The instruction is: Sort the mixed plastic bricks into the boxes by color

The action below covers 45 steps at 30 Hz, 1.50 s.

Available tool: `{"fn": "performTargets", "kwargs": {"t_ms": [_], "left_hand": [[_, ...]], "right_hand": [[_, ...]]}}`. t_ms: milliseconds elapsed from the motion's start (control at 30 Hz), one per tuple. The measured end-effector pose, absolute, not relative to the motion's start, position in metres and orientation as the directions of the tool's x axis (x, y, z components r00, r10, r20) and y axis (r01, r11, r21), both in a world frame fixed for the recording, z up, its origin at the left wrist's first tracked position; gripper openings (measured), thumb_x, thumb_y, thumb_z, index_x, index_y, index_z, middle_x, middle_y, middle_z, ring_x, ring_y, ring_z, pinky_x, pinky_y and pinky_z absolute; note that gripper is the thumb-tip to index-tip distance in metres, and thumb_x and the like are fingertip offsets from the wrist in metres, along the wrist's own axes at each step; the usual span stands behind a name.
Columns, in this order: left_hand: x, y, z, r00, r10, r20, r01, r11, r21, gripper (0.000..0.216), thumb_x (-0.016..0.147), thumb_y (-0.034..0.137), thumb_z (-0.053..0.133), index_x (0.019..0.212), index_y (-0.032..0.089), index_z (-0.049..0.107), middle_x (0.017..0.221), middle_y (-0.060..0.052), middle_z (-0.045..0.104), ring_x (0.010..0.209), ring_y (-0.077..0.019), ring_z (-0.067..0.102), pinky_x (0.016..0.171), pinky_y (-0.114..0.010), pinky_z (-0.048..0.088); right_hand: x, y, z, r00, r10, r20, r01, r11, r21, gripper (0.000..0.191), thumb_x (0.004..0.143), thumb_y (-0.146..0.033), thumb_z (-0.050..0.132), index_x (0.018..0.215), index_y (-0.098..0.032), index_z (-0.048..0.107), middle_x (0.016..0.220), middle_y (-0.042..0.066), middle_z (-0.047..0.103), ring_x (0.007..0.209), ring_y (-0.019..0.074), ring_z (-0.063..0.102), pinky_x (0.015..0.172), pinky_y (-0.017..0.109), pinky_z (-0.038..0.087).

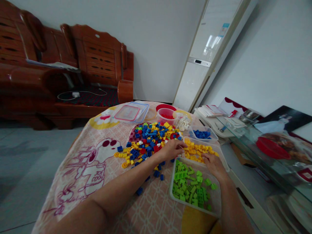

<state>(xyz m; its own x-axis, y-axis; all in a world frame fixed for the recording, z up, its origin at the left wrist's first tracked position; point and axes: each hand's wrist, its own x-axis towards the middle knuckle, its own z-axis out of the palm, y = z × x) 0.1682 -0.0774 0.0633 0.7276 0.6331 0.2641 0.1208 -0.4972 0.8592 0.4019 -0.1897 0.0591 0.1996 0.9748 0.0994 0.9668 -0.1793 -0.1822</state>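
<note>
The yellow-brick tub (223, 154) was between the hands, its long side slanting from far left to near right. At its left edge hung the left hand (172, 149); the right hand (214, 165) reached over its near right side. Both hands' fingers were curled; whether they gripped bricks, I could not tell. Left of it spread the mixed pile (151, 139); the green-brick tub (171, 182) stood just in front, the blue-brick tub (214, 135) just behind.

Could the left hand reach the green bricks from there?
Probably yes: the left hand is close by, and the green bricks lie uncovered in an open box.
</note>
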Motion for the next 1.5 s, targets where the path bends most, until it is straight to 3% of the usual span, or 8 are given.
{"fn": "performTargets", "kwargs": {"t_ms": [233, 467, 700, 967, 1100, 1333, 1500], "left_hand": [[0.159, -0.071, 0.072, 0.722, 0.622, 0.304, 0.182, -0.594, 0.783, 0.035, 0.076, 0.015, 0.057, 0.109, 0.015, 0.068, 0.097, -0.006, 0.073, 0.086, -0.0153, 0.067, 0.077, -0.023, 0.051], [0.123, -0.033, 0.085, 0.603, 0.740, 0.298, 0.493, -0.639, 0.590, 0.022, 0.076, 0.017, 0.057, 0.090, 0.016, 0.073, 0.083, -0.003, 0.073, 0.076, -0.0149, 0.065, 0.071, -0.022, 0.047], [0.109, -0.025, 0.087, 0.617, 0.771, 0.158, 0.683, -0.624, 0.379, 0.017, 0.074, 0.019, 0.059, 0.082, 0.018, 0.074, 0.077, -0.004, 0.072, 0.076, -0.0183, 0.065, 0.068, -0.025, 0.045], [0.115, -0.032, 0.079, 0.639, 0.768, 0.035, 0.731, -0.621, 0.283, 0.025, 0.071, 0.033, 0.067, 0.091, 0.020, 0.072, 0.091, -0.006, 0.071, 0.087, -0.0224, 0.065, 0.068, -0.026, 0.047], [0.117, -0.034, 0.082, 0.634, 0.773, 0.009, 0.739, -0.609, 0.290, 0.023, 0.070, 0.025, 0.066, 0.092, 0.021, 0.072, 0.090, -0.004, 0.072, 0.087, -0.0207, 0.065, 0.069, -0.025, 0.047], [0.110, -0.025, 0.085, 0.646, 0.758, 0.084, 0.659, -0.610, 0.441, 0.027, 0.068, 0.019, 0.066, 0.094, 0.018, 0.074, 0.076, -0.001, 0.071, 0.072, -0.0157, 0.063, 0.065, -0.022, 0.043], [0.111, -0.023, 0.085, 0.648, 0.742, 0.171, 0.546, -0.609, 0.576, 0.015, 0.070, 0.017, 0.063, 0.079, 0.016, 0.075, 0.067, 0.000, 0.070, 0.064, -0.0120, 0.060, 0.062, -0.019, 0.041]], "right_hand": [[0.405, -0.190, 0.056, 0.186, 0.976, 0.111, 0.966, -0.161, -0.204, 0.038, 0.089, -0.023, 0.038, 0.104, -0.016, 0.072, 0.109, 0.010, 0.071, 0.100, 0.0209, 0.064, 0.092, 0.031, 0.044], [0.405, -0.190, 0.057, 0.172, 0.981, 0.093, 0.975, -0.156, -0.158, 0.038, 0.090, -0.022, 0.036, 0.101, -0.017, 0.072, 0.104, 0.009, 0.072, 0.098, 0.0201, 0.064, 0.091, 0.030, 0.043], [0.406, -0.190, 0.055, 0.198, 0.975, 0.099, 0.970, -0.180, -0.165, 0.036, 0.090, -0.022, 0.038, 0.101, -0.017, 0.072, 0.105, 0.009, 0.071, 0.100, 0.0197, 0.063, 0.092, 0.029, 0.042], [0.404, -0.190, 0.058, 0.211, 0.973, 0.094, 0.964, -0.191, -0.186, 0.036, 0.089, -0.022, 0.039, 0.103, -0.016, 0.072, 0.107, 0.010, 0.071, 0.100, 0.0203, 0.064, 0.092, 0.029, 0.042], [0.404, -0.190, 0.057, 0.197, 0.975, 0.100, 0.966, -0.175, -0.191, 0.037, 0.090, -0.022, 0.037, 0.104, -0.016, 0.071, 0.109, 0.010, 0.071, 0.100, 0.0203, 0.064, 0.092, 0.030, 0.042], [0.404, -0.190, 0.058, 0.191, 0.977, 0.091, 0.968, -0.172, -0.185, 0.038, 0.089, -0.021, 0.037, 0.105, -0.015, 0.071, 0.111, 0.011, 0.070, 0.103, 0.0209, 0.063, 0.092, 0.029, 0.042], [0.404, -0.190, 0.057, 0.209, 0.975, 0.078, 0.962, -0.190, -0.198, 0.038, 0.090, -0.024, 0.036, 0.104, -0.016, 0.071, 0.109, 0.010, 0.070, 0.101, 0.0211, 0.064, 0.092, 0.030, 0.042]]}}
